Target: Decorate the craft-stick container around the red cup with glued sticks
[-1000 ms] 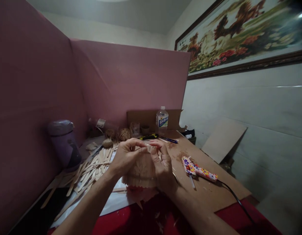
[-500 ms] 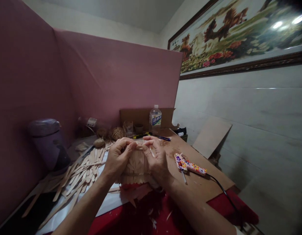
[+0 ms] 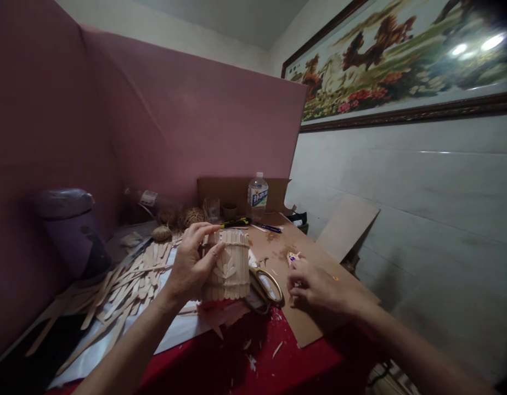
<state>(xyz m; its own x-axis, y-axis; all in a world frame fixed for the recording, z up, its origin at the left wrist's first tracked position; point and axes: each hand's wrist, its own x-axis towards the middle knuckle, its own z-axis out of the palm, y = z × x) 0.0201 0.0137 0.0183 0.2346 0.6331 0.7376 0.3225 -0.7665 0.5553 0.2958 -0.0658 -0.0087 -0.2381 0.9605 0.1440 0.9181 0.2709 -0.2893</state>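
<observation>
Stick-clad cup point(image 3: 232, 270) is mid-table, left hand point(image 3: 191, 264) pinching its left side; squeezing too hard could pop slats off. Scissors point(image 3: 280, 294) just right might snag. Right hand point(image 3: 317, 285) curls over the glue gun point(image 3: 293, 257), can't tell if gripping; burn risk if it's hot.

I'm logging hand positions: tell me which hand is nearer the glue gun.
Right. The right hand is at the glue gun, hiding most of it; the left hand is off to its left, on the wooden container.
</observation>
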